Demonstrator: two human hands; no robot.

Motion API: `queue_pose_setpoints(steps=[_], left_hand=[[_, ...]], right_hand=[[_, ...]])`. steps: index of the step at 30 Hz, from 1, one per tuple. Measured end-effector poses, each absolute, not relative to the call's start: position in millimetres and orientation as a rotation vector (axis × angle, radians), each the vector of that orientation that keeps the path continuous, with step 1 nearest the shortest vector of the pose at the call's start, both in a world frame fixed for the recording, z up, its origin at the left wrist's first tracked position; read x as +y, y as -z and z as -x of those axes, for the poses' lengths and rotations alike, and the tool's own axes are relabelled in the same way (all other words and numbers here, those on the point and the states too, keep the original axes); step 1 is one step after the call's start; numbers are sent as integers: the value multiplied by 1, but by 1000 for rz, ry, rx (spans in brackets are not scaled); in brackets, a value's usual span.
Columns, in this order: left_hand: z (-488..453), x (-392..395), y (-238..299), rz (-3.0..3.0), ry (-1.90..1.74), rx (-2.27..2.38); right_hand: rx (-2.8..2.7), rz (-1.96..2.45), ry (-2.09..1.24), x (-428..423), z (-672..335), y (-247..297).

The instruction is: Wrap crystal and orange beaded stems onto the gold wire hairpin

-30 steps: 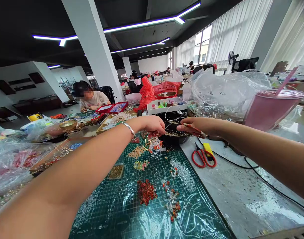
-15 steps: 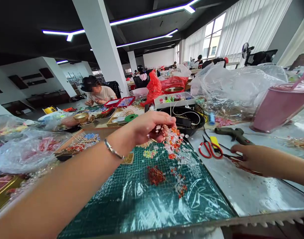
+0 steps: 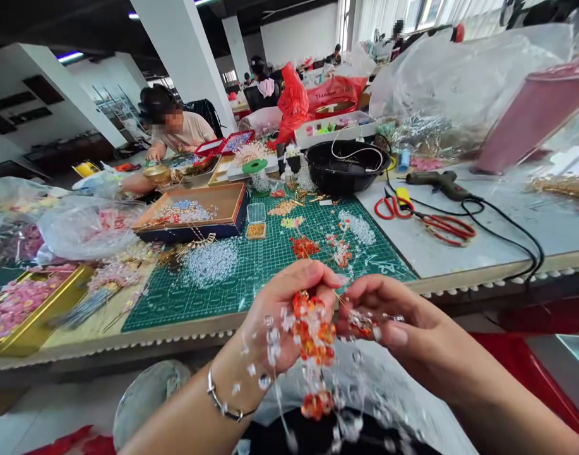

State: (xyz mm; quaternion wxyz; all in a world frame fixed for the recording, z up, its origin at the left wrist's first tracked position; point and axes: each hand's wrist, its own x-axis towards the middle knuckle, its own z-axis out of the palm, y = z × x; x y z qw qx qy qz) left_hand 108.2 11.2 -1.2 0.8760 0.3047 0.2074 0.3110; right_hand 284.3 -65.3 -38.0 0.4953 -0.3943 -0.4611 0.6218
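Observation:
A spray of orange and clear beads (image 3: 315,344) hangs from my left hand (image 3: 282,303), whose fingers are closed around its upper end. Loose clear beads on fine strands dangle below the palm and blur with motion. Close beside it, my right hand (image 3: 403,322) has its fingers curled around a small beaded sprig (image 3: 362,323) of orange and clear beads. A thin wire shows between the two hands. On the green cutting mat (image 3: 251,297) beyond lie a pile of orange flower beads (image 3: 304,247) and another beaded sprig (image 3: 340,251).
Red-handled pliers (image 3: 447,229), red-handled scissors (image 3: 393,207) and a glue gun (image 3: 438,183) lie at the right. Clear beads (image 3: 208,260) are heaped on the mat near a bead box (image 3: 237,205). A pink drink cup (image 3: 526,120) stands behind. Another person (image 3: 180,129) sits across.
My left hand has drawn back toward me with the beaded spray. My right hand has left the pliers on the table and come beside the left hand. The view has tilted down.

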Motion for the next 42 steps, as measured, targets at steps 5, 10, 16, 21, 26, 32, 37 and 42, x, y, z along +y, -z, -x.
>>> queue_pose_setpoints(steps=[5, 10, 16, 21, 26, 32, 37, 42], left_hand=[[-78, -24, 17, -731, -685, 426], [-61, -50, 21, -796, -707, 649], [-62, -61, 26, -927, -642, 730], [-62, -60, 25, -1090, -574, 822], [-60, -61, 26, -1201, -558, 887], [-55, -58, 27, -1160, -571, 924], [-56, -58, 22, -1163, -546, 929], [-58, -59, 19, -1173, -518, 947]], right_hand=[[-1011, 950, -1633, -87, -260, 39], [-1025, 1082, -1548, -101, -253, 42], [-1105, 1185, -1542, -109, -250, 50], [-1186, 1208, -1615, -105, -252, 49], [-1183, 1168, -1481, -102, -248, 55], [-1103, 1200, -1161, -96, -267, 54], [-1627, 1348, -944, -90, -268, 31], [-1722, 1239, -881, -90, -242, 28]])
